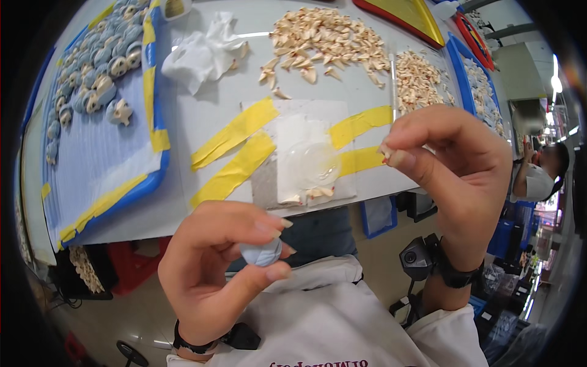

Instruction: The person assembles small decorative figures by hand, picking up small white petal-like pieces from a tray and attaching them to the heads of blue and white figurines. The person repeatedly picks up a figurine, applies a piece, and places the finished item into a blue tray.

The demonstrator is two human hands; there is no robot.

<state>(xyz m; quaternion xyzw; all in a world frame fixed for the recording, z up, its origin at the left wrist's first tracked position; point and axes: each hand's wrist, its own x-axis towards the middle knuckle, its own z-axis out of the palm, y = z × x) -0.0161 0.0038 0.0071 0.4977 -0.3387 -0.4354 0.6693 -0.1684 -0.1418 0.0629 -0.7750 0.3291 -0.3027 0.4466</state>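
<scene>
My left hand (223, 263) is closed around a small rounded pale-blue piece (262, 253), pinched between thumb and fingers just off the table's front edge. Higher up at the right, my right hand (458, 160) pinches a tiny cream-coloured piece with a red mark (385, 153) between thumb and forefinger. The two pieces are well apart. Between the hands, a clear round shallow dish (315, 164) lies on a white sheet (292, 131). A few cream pointed pieces (320, 192) lie by its near edge.
Yellow tape strips (235, 168) flank the sheet. Farther back are a large pile of cream pointed pieces (324, 40), a smaller pile (422, 79) and crumpled white tissue (205, 55). A blue-edged tray (104, 183) at left holds several blue-and-cream figure pieces (101, 88). Another person (541, 174) sits far right.
</scene>
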